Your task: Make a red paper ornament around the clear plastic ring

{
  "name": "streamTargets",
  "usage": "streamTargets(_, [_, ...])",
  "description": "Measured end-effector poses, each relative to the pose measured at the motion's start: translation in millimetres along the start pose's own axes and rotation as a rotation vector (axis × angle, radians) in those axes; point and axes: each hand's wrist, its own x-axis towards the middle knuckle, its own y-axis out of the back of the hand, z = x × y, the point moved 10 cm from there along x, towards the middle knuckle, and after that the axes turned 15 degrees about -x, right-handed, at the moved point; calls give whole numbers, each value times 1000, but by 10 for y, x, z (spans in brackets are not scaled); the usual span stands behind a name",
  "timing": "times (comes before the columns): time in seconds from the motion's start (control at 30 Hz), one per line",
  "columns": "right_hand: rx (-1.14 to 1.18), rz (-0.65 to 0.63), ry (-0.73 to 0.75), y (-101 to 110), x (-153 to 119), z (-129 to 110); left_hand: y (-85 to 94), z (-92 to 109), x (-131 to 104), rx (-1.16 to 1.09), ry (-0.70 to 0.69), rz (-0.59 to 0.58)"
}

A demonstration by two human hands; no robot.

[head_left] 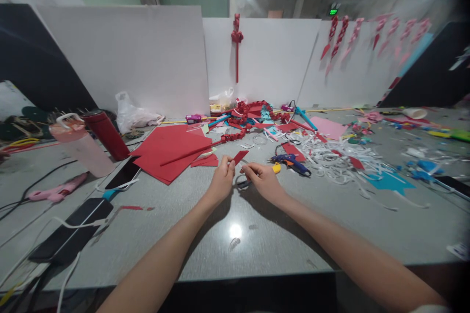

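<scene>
Over the middle of the table, my left hand (223, 176) pinches a short red strip (241, 157) that slants up to the right. My right hand (262, 181) is close beside it, with thumb and fingertips pressed together. A thin pale sliver shows between the two hands, but what my right fingers grip is too small to make out. Under the hands lies a dark, loop-shaped thing (242, 183), partly hidden. A yellow-ended object (276, 168) shows just past my right hand, next to a blue glue gun (292, 162).
Red sheets (165, 149) lie at left, a red stem (191, 151) across them. White strips (338, 156) heap up at right. A pink bottle (82, 149), a red flask (108, 134), a pink glue gun (58, 190) and a black power strip (71, 230) stand or lie left.
</scene>
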Motion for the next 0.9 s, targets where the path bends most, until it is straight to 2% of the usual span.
streamTargets(0.47, [-15,26,-13,45,18,3,-103,9,-5,-125,47,-56])
streamTargets(0.7, [-13,27,-16,51,14,-20,-91,1,-7,-88,35,-53])
streamTargets(0.9, [-30,12,-12,30,13,-20,-34,42,-6,56,-8,-9])
